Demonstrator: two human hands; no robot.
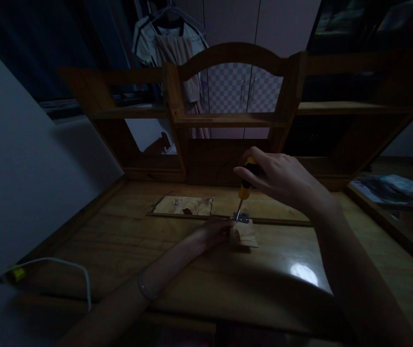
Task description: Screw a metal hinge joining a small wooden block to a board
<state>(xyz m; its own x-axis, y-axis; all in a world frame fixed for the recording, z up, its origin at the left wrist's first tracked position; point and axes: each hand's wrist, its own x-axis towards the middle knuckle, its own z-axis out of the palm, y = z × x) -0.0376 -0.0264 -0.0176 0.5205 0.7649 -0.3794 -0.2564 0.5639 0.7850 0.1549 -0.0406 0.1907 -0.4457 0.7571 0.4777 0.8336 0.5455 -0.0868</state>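
Observation:
My right hand (277,176) is closed round the yellow and black handle of a screwdriver (244,190). The tool stands nearly upright, its tip on a small metal hinge (241,218). The hinge sits at the far edge of a small wooden block (245,234) on the wooden desk (156,260). Resting on the desk, my left hand (212,233) presses against the block's left side with its fingers curled at it. A long thin wooden board (185,206) lies just behind the block.
A wooden shelf unit (228,120) rises at the back of the desk. A white cable with a yellow end (58,264) lies at the near left. Papers (387,189) lie on a side surface at the right. Clothes (172,43) hang behind.

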